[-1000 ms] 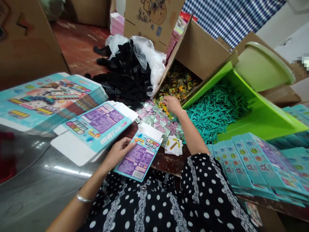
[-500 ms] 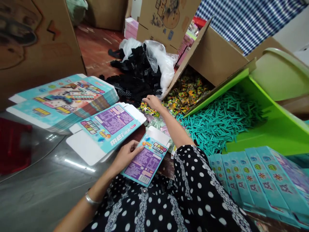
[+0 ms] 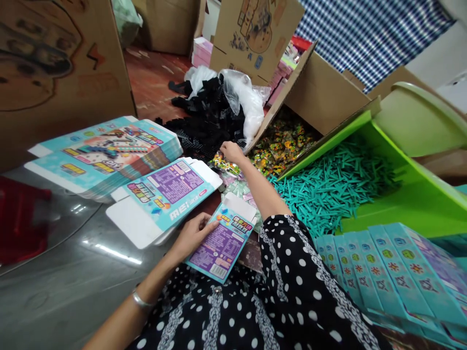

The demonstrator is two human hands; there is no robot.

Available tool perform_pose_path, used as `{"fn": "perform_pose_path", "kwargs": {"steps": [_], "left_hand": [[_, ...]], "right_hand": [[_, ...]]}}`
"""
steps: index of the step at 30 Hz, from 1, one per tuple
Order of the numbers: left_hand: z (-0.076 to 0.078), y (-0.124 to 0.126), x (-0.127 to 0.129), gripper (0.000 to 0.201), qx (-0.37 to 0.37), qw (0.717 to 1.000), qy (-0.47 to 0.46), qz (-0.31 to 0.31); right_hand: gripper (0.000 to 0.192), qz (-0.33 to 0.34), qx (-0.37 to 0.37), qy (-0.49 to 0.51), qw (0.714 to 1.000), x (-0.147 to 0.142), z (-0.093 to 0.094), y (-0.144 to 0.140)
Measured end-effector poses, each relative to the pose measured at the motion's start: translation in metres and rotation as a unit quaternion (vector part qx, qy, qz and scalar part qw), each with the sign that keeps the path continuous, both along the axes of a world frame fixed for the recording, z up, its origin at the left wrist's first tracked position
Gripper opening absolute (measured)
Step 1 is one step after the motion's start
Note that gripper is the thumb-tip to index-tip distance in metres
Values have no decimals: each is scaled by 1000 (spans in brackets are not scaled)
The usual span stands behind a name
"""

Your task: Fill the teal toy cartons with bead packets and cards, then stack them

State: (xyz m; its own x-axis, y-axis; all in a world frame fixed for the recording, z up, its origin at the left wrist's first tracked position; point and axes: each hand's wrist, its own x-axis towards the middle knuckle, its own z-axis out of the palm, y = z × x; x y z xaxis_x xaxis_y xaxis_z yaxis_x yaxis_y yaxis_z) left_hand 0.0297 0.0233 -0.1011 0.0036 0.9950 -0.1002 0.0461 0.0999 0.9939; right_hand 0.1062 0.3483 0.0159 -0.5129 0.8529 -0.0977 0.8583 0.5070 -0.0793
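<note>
From the head camera, the left hand (image 3: 191, 236) lies on a small flat carton (image 3: 221, 240) with a purple printed panel, thumb on top and fingers closing its grip on the carton's left edge. The carton sits at the near edge of the counter (image 3: 65, 287), just in front of the person's polka-dot dress (image 3: 292, 291).

The right hand (image 3: 231, 151) reaches forward across the counter — its fingers are pinched down on a small packet of coloured beads (image 3: 223, 163), so the grip is narrow and closed on that packet. The packet lies at the edge of a heap of like packets spilling out of a tipped cardboard box (image 3: 321, 92).

Just left of the small carton lies a pile of larger flattened boxes (image 3: 171, 189), purple side up, and further left a thicker stack of teal flats (image 3: 105, 150). Beyond the right hand sits a heap of black pieces (image 3: 207, 116) under a clear plastic bag (image 3: 248, 102). To the right, a green tray (image 3: 412, 194) holds teal sticks (image 3: 328, 180) — near it, a fanned row of closed teal boxes (image 3: 386, 267).
</note>
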Motion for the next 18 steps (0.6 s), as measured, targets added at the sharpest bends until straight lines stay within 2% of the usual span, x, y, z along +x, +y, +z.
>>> {"fn": "perform_pose_path", "kwargs": {"steps": [2,5,8,10,13,16,18], "left_hand": [[2,0,0,54,2,1000,-2,-1],[3,0,1,55,6,1000,-7,4],[4,0,1,55,8,1000,-5,10],[4,0,1,55,10,1000,-2,12],[3,0,2,56,14,1000,-2,13],[2,0,1,56,16,1000,-7,17],[3,2,1,57,9,999,-27,16]], "right_hand": [[45,1,28,-4,1000,3,3,0],[57,11,32,-26,999,2,4,0],[49,18,34,-45,998,-1,7,-2],[44,23,45,-50,997,1,16,-5],[42,33,65,-51,996,22,44,-12],[41,41,96,-57,993,61,86,-30],[40,53,113,-62,990,89,113,-51]]}}
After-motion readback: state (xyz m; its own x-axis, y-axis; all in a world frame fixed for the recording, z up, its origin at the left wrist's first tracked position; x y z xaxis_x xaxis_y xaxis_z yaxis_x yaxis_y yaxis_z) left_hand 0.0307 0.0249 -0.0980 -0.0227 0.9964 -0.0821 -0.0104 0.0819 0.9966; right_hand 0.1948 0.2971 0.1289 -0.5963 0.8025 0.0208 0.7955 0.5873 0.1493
